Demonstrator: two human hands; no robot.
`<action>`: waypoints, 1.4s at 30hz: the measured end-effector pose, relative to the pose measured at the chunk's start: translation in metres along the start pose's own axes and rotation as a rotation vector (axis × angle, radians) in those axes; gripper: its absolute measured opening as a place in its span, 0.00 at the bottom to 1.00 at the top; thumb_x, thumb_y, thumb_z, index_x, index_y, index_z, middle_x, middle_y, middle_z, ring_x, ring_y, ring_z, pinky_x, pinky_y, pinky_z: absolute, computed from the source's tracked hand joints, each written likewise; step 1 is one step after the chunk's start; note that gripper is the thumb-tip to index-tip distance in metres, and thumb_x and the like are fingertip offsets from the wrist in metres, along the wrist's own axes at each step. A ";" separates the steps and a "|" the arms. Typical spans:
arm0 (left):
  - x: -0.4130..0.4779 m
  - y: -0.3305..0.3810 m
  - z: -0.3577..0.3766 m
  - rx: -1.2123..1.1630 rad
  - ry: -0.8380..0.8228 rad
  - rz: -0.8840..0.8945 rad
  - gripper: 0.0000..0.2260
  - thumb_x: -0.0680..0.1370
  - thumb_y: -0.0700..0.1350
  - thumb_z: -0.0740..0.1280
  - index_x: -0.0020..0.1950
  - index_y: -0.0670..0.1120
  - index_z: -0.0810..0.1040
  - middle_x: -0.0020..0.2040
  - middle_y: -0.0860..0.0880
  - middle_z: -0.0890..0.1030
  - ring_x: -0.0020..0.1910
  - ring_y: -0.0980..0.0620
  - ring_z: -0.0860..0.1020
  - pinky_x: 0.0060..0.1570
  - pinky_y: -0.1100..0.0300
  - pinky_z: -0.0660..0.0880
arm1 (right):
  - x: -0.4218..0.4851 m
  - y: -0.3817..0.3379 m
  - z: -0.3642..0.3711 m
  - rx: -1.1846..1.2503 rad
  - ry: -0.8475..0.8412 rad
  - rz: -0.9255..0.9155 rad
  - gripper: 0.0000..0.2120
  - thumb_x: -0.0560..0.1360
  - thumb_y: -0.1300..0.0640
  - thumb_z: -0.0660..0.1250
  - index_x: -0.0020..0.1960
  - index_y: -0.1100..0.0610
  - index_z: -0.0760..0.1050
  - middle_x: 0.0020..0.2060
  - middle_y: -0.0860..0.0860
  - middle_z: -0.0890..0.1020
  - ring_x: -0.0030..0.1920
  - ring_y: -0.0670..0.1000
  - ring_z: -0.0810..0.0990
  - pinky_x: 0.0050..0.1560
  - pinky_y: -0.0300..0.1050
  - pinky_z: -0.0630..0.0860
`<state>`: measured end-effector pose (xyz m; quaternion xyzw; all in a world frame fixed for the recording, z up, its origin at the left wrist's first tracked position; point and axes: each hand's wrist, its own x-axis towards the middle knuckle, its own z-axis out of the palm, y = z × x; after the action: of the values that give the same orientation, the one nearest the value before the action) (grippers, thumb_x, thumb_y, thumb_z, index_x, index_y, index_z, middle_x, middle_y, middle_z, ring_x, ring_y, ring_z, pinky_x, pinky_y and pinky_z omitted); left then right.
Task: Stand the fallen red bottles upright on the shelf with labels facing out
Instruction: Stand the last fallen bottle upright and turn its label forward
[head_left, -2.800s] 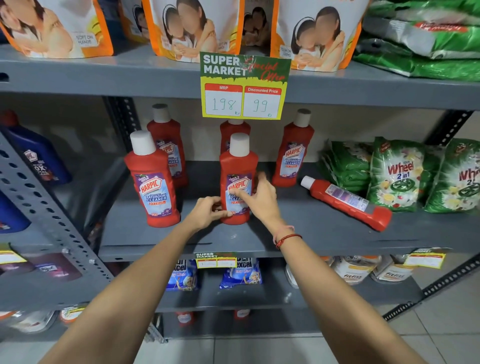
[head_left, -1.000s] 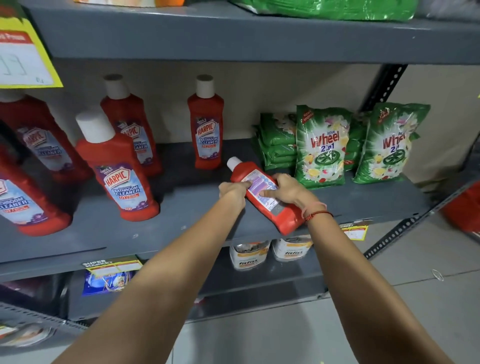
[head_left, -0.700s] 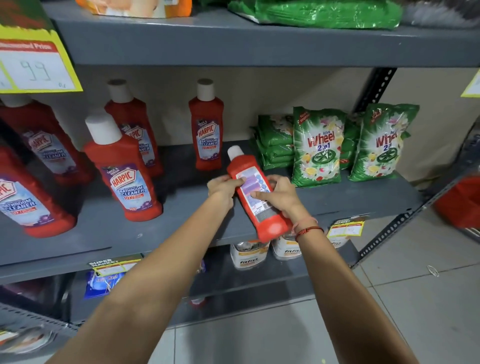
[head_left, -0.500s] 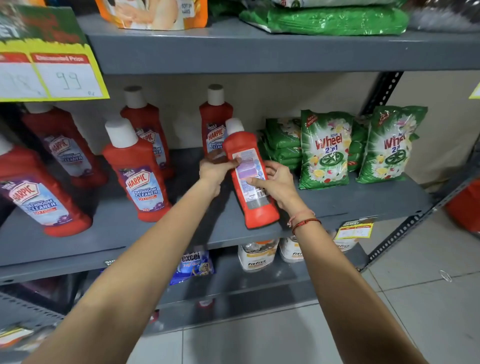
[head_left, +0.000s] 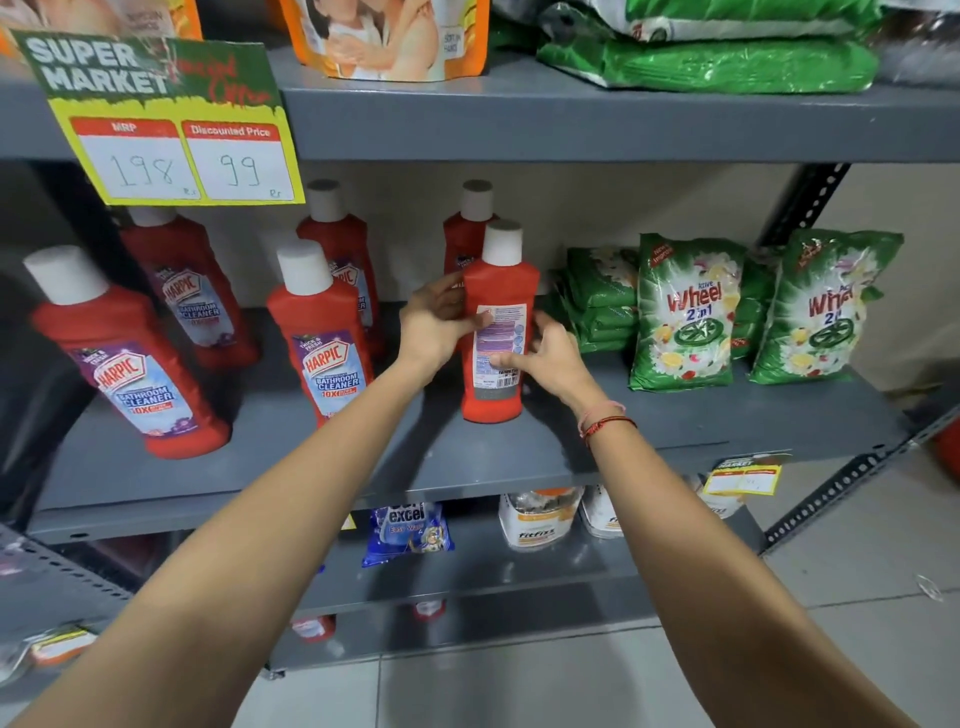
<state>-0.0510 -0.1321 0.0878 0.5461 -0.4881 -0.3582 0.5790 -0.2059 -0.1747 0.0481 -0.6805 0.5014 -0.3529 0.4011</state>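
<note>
Red plastic filled the middle of the frame, where the held bottle (head_left: 492, 332) stood upright on the grey shelf (head_left: 571, 457), its base apparently touching the board and its white cap up. It showed its back label of fine print and a barcode to the camera, so the job on it was, by my reading, only half done: upright, but the wrong face out. The left hand (head_left: 434, 327) curled round the bottle's left side with the thumb lying across the front, and the right hand (head_left: 545, 358) cupped its lower right side, fingertips pressed onto the label. Both hands were closed on the bottle, one on each flank, which is the sort of hold that lets a person twist a thing about its own axis without tipping it; I judged a half turn to be the likely next need. To the left of centre three more red bottles, among them the front bottle (head_left: 319, 332) and the far-left bottle (head_left: 124, 358), stood with their Harpic labels facing out, while the one just behind the held bottle was too hidden to judge. Green Wheel packs (head_left: 685, 312) stood at centre right, near but clear of the right hand. At upper left a price card (head_left: 171, 124) hung from the shelf above. No bottle in view lay on its side.
</note>
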 end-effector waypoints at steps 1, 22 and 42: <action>-0.002 -0.002 -0.001 0.017 -0.009 0.014 0.29 0.67 0.34 0.75 0.67 0.38 0.71 0.60 0.38 0.79 0.56 0.47 0.79 0.59 0.53 0.76 | 0.000 0.000 -0.001 -0.008 -0.021 0.000 0.33 0.60 0.57 0.80 0.62 0.58 0.71 0.53 0.58 0.83 0.51 0.57 0.84 0.49 0.66 0.80; -0.104 -0.103 0.050 0.346 0.103 -0.053 0.30 0.74 0.40 0.68 0.73 0.40 0.61 0.68 0.41 0.69 0.68 0.46 0.67 0.70 0.53 0.63 | -0.032 -0.006 0.025 -0.233 0.211 -0.062 0.26 0.63 0.49 0.78 0.55 0.61 0.75 0.49 0.58 0.85 0.50 0.57 0.83 0.54 0.55 0.79; -0.015 -0.087 -0.008 0.649 -0.419 0.058 0.20 0.70 0.42 0.72 0.61 0.40 0.76 0.56 0.40 0.78 0.55 0.45 0.75 0.60 0.56 0.72 | -0.020 0.017 0.002 0.072 -0.164 0.056 0.39 0.71 0.50 0.73 0.75 0.57 0.57 0.72 0.54 0.68 0.71 0.51 0.67 0.72 0.50 0.66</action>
<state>-0.0372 -0.1284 0.0000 0.6019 -0.6990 -0.2723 0.2738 -0.2157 -0.1576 0.0301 -0.6778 0.4727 -0.3024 0.4750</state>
